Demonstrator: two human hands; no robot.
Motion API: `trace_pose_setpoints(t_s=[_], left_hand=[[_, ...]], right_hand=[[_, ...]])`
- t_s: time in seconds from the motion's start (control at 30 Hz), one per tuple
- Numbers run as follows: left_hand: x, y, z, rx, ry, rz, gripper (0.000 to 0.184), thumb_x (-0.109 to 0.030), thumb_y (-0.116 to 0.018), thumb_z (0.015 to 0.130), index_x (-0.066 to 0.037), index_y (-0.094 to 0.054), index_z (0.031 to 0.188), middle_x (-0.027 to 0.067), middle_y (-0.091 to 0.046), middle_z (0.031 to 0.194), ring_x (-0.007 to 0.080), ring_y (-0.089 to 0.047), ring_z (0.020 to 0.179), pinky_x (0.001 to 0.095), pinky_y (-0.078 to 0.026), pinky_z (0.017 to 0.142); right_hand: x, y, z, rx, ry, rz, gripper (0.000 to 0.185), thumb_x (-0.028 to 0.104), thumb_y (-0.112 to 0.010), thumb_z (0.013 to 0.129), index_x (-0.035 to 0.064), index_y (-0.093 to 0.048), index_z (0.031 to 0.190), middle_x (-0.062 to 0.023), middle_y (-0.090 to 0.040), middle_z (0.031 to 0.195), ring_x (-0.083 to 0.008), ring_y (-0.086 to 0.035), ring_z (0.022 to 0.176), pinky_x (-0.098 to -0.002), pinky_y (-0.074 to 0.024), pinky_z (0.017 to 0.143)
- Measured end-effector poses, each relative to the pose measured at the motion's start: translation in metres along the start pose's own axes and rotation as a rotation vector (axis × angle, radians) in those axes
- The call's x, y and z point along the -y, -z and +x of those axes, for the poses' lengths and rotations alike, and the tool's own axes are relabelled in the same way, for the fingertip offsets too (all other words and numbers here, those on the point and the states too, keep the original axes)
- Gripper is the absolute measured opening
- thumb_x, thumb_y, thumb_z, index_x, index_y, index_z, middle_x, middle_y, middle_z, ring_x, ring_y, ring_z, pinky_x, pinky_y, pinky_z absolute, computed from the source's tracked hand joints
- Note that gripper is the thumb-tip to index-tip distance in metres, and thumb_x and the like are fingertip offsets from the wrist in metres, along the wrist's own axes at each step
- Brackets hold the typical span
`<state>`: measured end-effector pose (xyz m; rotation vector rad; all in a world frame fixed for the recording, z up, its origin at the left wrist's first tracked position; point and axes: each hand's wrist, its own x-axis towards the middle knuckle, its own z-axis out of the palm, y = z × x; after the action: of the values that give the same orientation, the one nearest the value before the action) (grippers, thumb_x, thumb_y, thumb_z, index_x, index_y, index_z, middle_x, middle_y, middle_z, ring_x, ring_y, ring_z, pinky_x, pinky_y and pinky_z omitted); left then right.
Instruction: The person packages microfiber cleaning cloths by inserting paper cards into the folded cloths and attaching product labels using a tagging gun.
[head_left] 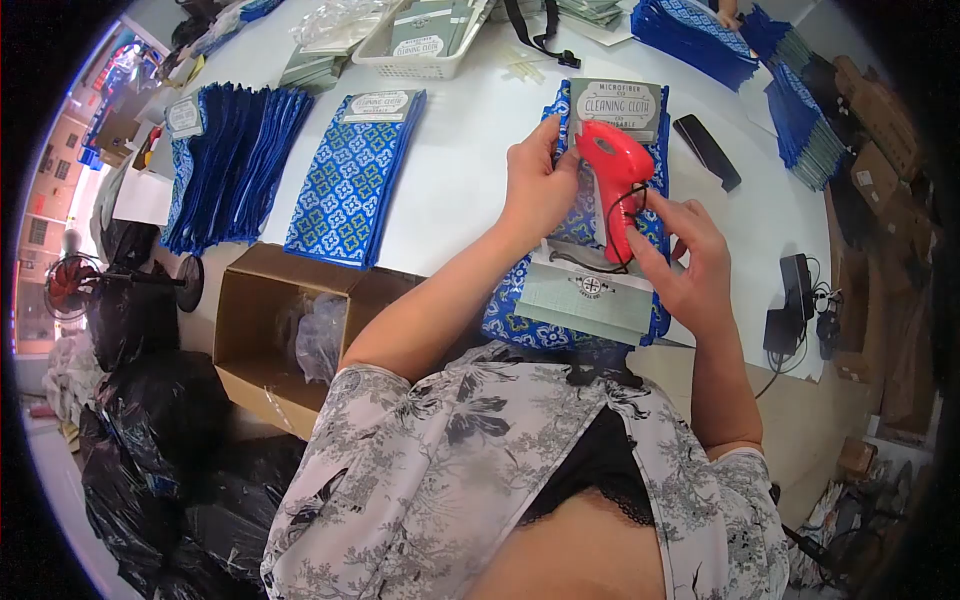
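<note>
My right hand [690, 258] is wrapped round the handle of a red tagging gun [612, 155], with a thin black cord looped by its grip. The gun lies over blue patterned microfiber cloths [505, 318] in front of me. My left hand [540, 182] is closed at the cloths' upper left edge, thumb and finger pinching by the gun's nose; the pinched spot is partly hidden. A grey-green cleaning cloth label [610, 92] shows at the top of the cloths. Nearer my body, a pale green card [585, 300] with a round emblem lies across them.
Folded cloths with labels [345, 180] and a fanned row [235, 160] lie on the left. A white basket [410, 66] of labels stands at the back. A black handheld object [706, 152] lies to the right. Below the table edge is a cardboard box [285, 385].
</note>
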<state>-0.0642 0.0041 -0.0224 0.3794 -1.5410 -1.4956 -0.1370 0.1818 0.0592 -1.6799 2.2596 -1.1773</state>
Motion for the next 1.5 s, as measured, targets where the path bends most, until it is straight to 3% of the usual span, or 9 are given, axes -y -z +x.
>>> trace_pose_setpoints(t_s=[0.07, 0.23, 0.3, 0.37, 0.7, 0.77, 0.97, 1.27, 1.5], left_hand=[[0.0, 0.001, 0.0, 0.0, 0.027, -0.004, 0.026, 0.007, -0.056, 0.085, 0.001, -0.063, 0.109, 0.0138, -0.071, 0.089, 0.011, -0.061, 0.078, 0.0278, -0.049, 0.073], [-0.009, 0.006, -0.001, 0.09, 0.123, 0.06, 0.022, -0.003, -0.057, 0.095, 0.003, -0.06, 0.116, 0.0097, -0.068, 0.106, 0.0124, -0.061, 0.096, 0.027, -0.048, 0.084], [-0.006, 0.003, -0.001, 0.089, 0.095, 0.052, 0.023, -0.003, -0.057, 0.095, 0.003, -0.06, 0.116, 0.0098, -0.068, 0.107, 0.0126, -0.061, 0.096, 0.0272, -0.048, 0.084], [0.002, -0.001, 0.0, -0.01, -0.022, 0.007, 0.026, 0.007, -0.056, 0.085, 0.001, -0.062, 0.109, 0.0138, -0.069, 0.082, 0.0124, -0.056, 0.067, 0.029, -0.047, 0.065], [-0.004, 0.001, -0.001, -0.001, 0.023, 0.104, 0.021, 0.005, -0.058, 0.084, 0.001, -0.063, 0.105, 0.0101, -0.063, 0.07, 0.012, -0.048, 0.06, 0.0292, -0.042, 0.057], [0.003, 0.0, 0.0, -0.006, 0.023, 0.081, 0.018, 0.004, -0.058, 0.084, 0.001, -0.062, 0.101, 0.0094, -0.059, 0.065, 0.0122, -0.045, 0.056, 0.0302, -0.039, 0.053], [0.01, -0.001, 0.001, -0.01, -0.046, 0.11, 0.017, 0.003, -0.059, 0.084, 0.002, -0.061, 0.1, 0.0143, -0.055, 0.062, 0.0171, -0.043, 0.053, 0.0319, -0.038, 0.052], [-0.021, 0.006, -0.004, 0.069, -0.147, 0.335, 0.027, 0.002, -0.057, 0.085, 0.002, -0.056, 0.112, 0.0262, -0.061, 0.073, 0.0426, -0.063, 0.065, 0.0428, -0.046, 0.054], [-0.052, 0.007, -0.005, 0.097, -0.216, 0.396, 0.03, 0.001, -0.058, 0.085, 0.002, -0.056, 0.115, 0.0259, -0.062, 0.074, 0.0439, -0.063, 0.068, 0.0464, -0.047, 0.056]], right_hand=[[-0.002, 0.002, -0.001, -0.005, 0.029, -0.05, 0.039, 0.014, -0.07, 0.083, 0.0016, -0.066, 0.12, -0.0111, -0.072, 0.101, -0.0161, -0.059, 0.083, -0.0295, -0.0477, 0.072], [-0.011, 0.007, 0.004, 0.034, -0.243, 0.652, 0.033, 0.007, -0.057, 0.091, -0.001, -0.065, 0.122, -0.0118, -0.071, 0.107, -0.0158, -0.06, 0.094, -0.0299, -0.0469, 0.082], [-0.015, 0.002, 0.004, 0.032, -0.327, 0.653, 0.032, 0.01, -0.057, 0.093, -0.0022, -0.065, 0.122, -0.0094, -0.07, 0.106, -0.0141, -0.061, 0.098, -0.0272, -0.0458, 0.087], [-0.017, -0.007, 0.004, -0.023, -0.343, 0.65, 0.032, 0.013, -0.061, 0.093, -0.0022, -0.065, 0.122, -0.0089, -0.07, 0.104, -0.012, -0.061, 0.094, -0.0231, -0.0456, 0.083], [-0.016, -0.016, 0.009, 0.038, -0.23, 0.213, 0.025, 0.018, -0.07, 0.087, 0.0033, -0.069, 0.107, -0.0035, -0.07, 0.085, -0.0067, -0.059, 0.076, -0.0249, -0.0481, 0.07], [-0.013, -0.019, 0.011, 0.04, -0.253, 0.225, 0.023, 0.019, -0.071, 0.084, 0.004, -0.069, 0.101, -0.0085, -0.07, 0.081, -0.0135, -0.064, 0.07, -0.0285, -0.0494, 0.068], [-0.027, -0.033, 0.018, 0.073, -0.337, -0.01, 0.025, 0.029, -0.071, 0.081, 0.0081, -0.071, 0.095, -0.0157, -0.07, 0.08, -0.0348, -0.068, 0.076, -0.0404, -0.052, 0.07], [-0.019, -0.038, 0.026, -0.006, -0.254, -0.036, 0.023, 0.03, -0.075, 0.078, 0.0119, -0.074, 0.092, -0.011, -0.071, 0.076, -0.0324, -0.069, 0.077, -0.0399, -0.0525, 0.069], [-0.013, -0.033, 0.018, -0.08, -0.185, 0.12, 0.022, 0.02, -0.077, 0.077, 0.0106, -0.073, 0.097, -0.0106, -0.072, 0.079, -0.0277, -0.07, 0.079, -0.0363, -0.0525, 0.072]])
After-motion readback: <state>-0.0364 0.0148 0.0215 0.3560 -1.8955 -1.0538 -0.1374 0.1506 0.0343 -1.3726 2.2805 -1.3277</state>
